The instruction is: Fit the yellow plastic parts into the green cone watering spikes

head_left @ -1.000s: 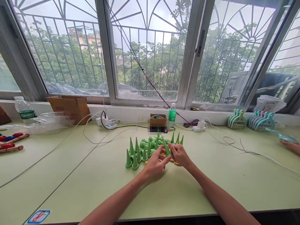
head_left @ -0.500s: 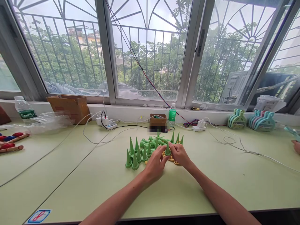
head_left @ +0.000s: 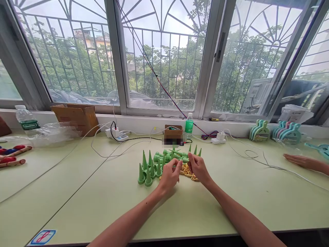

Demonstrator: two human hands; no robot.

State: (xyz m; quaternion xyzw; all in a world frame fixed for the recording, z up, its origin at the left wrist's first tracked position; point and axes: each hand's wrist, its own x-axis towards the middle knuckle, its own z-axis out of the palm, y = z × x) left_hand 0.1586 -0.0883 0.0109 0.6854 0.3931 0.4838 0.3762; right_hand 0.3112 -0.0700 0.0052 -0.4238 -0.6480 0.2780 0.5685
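Note:
My left hand [head_left: 169, 174] and my right hand [head_left: 199, 168] meet over the middle of the table. Both are closed on one green plastic spike [head_left: 185, 160], which lies tilted nearly flat between their fingertips. To the left, several like green spikes [head_left: 148, 179] stand upright on their round bases. Behind my hands more green spikes [head_left: 160, 156] lie in a heap, with a few standing at its right. A pile of small yellow pieces [head_left: 189, 172] lies under and between my hands, partly hidden by them.
A green-labelled bottle [head_left: 189, 125] and a small cardboard box [head_left: 173, 135] stand at the back. White cables [head_left: 253, 155] cross the table. At right, another person's hand [head_left: 302, 160] rests near a turquoise plastic item [head_left: 318, 148]. Red and blue balls with wooden handles [head_left: 12, 157] lie far left.
The green spike in my hands has tipped from upright to nearly flat. The other person's hand has come further into view at the right and lies flat on the table.

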